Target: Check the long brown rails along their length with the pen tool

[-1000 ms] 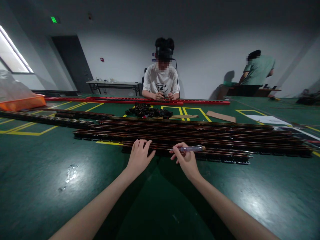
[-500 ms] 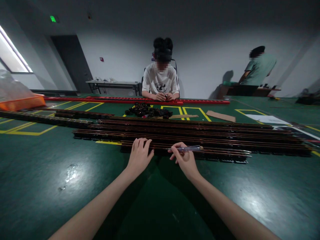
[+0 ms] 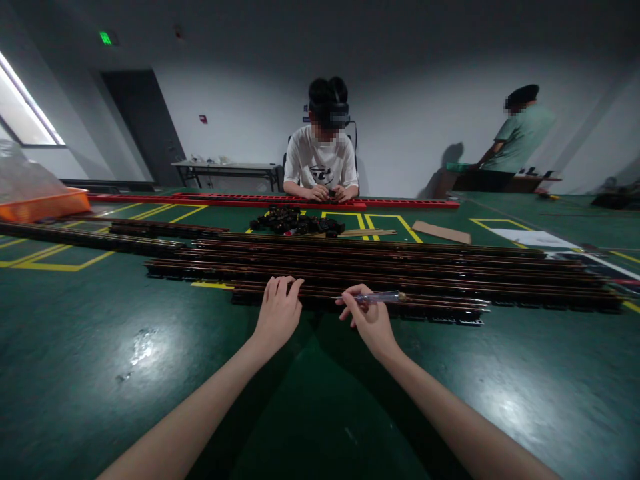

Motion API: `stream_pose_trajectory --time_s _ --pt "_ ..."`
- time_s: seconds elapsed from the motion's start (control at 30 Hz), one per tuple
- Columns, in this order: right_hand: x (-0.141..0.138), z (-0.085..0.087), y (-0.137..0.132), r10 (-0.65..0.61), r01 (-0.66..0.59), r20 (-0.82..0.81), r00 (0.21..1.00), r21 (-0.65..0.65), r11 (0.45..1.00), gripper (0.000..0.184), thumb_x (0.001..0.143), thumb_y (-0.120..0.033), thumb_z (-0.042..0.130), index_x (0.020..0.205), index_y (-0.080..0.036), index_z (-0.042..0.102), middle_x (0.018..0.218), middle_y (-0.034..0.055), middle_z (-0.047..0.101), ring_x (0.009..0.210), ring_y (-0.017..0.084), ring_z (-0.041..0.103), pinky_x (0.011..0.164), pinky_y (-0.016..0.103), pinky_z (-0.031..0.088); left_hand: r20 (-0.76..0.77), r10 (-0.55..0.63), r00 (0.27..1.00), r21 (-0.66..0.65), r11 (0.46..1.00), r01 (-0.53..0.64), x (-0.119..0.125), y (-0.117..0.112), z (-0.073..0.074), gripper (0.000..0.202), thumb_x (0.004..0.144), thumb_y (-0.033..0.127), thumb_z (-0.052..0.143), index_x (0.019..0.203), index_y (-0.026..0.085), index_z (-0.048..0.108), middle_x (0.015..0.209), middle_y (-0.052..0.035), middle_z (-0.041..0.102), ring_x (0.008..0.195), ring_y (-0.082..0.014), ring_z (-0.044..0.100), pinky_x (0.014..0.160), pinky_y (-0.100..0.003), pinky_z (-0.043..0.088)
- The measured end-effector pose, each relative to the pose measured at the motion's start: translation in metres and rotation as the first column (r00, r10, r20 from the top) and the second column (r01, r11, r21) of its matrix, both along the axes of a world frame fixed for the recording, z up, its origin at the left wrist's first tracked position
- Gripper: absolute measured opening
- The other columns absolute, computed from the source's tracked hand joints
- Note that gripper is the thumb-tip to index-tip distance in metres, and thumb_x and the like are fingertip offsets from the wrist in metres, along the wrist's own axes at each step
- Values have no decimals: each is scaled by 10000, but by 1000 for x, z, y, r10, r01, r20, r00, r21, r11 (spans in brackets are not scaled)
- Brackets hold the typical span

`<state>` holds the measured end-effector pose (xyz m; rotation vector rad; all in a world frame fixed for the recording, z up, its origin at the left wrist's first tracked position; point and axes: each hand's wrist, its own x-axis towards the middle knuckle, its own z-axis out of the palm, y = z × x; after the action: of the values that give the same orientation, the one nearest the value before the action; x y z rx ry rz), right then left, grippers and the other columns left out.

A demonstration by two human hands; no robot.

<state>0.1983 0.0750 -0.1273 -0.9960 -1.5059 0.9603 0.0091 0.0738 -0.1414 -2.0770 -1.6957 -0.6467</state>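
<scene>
My left hand (image 3: 278, 312) lies with its fingers curled over the nearest long dark rail (image 3: 440, 311), gripping its near edge. My right hand (image 3: 369, 320) is closed round a clear-handled screwdriver (image 3: 383, 297), held level with its handle pointing right over the same rail. This rail is the closest of several long dark brown rails (image 3: 380, 263) lying side by side across the green table (image 3: 100, 347).
A person in a white shirt (image 3: 323, 160) sits opposite, hands at a long red rail (image 3: 280, 200). A pile of small black parts (image 3: 297, 222) lies before them. An orange tray (image 3: 43, 203) stands far left, cardboard (image 3: 443, 233) right. Another person (image 3: 520, 137) stands at the back right.
The nearest rail has slid to the left under my left hand. My right hand with the screwdriver has hardly moved. The person at the back right has straightened up a little.
</scene>
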Motion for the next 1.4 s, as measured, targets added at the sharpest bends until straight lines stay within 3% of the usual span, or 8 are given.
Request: stream_pose_trajectory --time_s 0.37,0.73,1.13,1.4 --pt "-1 2 -2 -6 6 15 1000 14 1000 280 836 -462 537 817 -182 541 754 62 679 538 147 619 424 224 422 -19 28 999 0 1000 -28 0 -2 1 424 793 64 372 1180 109 539 1120 -142 546 1118 -290 468 1040 -507 339" --pt "-2 1 0 17 -18 52 998 23 1000 262 837 -449 537 815 -187 547 777 53 686 532 144 623 420 227 425 40 -32 999 -20 999 33 -3 -1 2 456 774 15 320 1154 137 542 1108 -117 563 1130 -254 479 1063 -516 309" --pt "0 5 -5 -85 85 -9 996 31 996 296 807 -480 560 772 -186 562 702 48 668 538 157 614 441 236 430 61 -43 997 -43 998 46 -3 -1 1 456 782 16 315 1159 134 544 1098 -113 577 1117 -244 489 1075 -511 292" --pt "-1 5 -5 -70 69 31 997 45 997 284 812 -473 552 780 -191 547 674 43 662 517 157 614 422 235 434 115 -53 992 -30 998 57 -4 0 3 422 777 52 347 1122 182 552 1052 -75 588 1075 -225 505 1074 -514 285"
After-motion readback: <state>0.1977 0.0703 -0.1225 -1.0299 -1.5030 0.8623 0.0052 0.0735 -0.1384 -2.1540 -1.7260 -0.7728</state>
